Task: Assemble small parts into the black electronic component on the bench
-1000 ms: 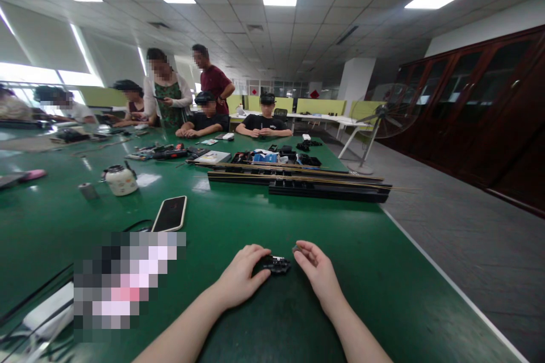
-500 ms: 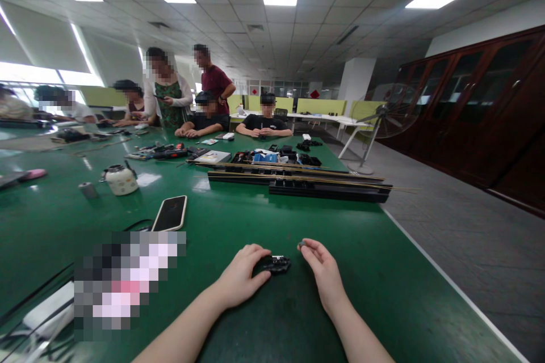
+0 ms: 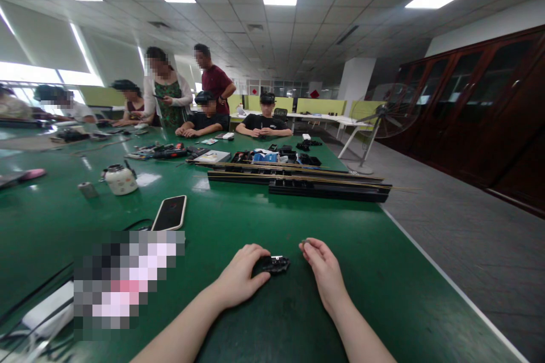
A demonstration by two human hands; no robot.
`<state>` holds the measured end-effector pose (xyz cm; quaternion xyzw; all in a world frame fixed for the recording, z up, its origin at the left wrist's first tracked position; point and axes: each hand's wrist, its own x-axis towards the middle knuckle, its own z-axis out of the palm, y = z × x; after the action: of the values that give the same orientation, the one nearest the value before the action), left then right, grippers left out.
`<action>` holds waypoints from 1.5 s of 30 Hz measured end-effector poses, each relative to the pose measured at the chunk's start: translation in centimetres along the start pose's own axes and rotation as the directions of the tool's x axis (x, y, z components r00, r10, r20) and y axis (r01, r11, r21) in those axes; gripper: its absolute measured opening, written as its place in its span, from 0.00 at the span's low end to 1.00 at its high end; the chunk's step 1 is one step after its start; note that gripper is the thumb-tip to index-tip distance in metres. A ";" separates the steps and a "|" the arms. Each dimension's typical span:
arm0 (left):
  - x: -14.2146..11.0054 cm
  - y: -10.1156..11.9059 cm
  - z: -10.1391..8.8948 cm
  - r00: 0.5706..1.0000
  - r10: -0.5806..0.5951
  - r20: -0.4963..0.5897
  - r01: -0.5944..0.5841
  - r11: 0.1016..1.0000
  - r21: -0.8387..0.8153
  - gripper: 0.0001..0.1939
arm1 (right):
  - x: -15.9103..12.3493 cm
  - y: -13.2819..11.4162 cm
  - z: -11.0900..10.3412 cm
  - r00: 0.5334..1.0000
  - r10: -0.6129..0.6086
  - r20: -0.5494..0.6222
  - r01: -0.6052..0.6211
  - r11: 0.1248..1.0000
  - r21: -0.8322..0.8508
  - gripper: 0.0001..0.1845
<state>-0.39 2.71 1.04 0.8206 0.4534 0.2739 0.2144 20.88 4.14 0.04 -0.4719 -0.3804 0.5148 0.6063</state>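
Observation:
My left hand (image 3: 241,276) rests on the green table, thumb and fingers closed around the left end of a small black part (image 3: 279,265) with a shiny metal strip on top. What kind of part it is I cannot tell. To the right of it, my right hand (image 3: 327,277) pinches a tiny greyish piece (image 3: 305,242) between thumb and fingertips, mostly covered by them. A gap of bare table separates this piece from the black part.
Long black rails (image 3: 327,190) with thin brass-coloured rods lie ahead across the green table (image 3: 238,215). On the left are a phone (image 3: 170,213), a white jar (image 3: 121,180), a grey cylinder (image 3: 87,190) and cables. Several people sit or stand beyond.
My right hand has turned slightly and shifted a little to the right, so its fingers cover more of the tiny piece. My left hand and the black part have hardly moved.

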 end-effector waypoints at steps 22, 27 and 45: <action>0.0 -0.1 0.0 1.000 -0.007 0.029 0.007 1.000 0.008 0.19 | 0.2 0.1 0.0 0.999 0.037 -0.018 -0.035 0.997 0.064 0.25; 0.0 -0.2 0.0 1.000 -0.005 0.027 0.004 1.000 0.011 0.19 | 0.3 0.2 0.0 0.999 0.038 -0.013 -0.037 0.997 0.062 0.25; 0.1 0.2 -0.1 1.000 0.010 0.026 -0.010 1.000 0.008 0.20 | 0.0 -0.4 0.1 1.000 0.007 0.012 -0.007 0.999 -0.046 0.26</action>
<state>-0.30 2.71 1.24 0.8272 0.4475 0.2624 0.2158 20.91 4.19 0.41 -0.4839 -0.3941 0.5109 0.5912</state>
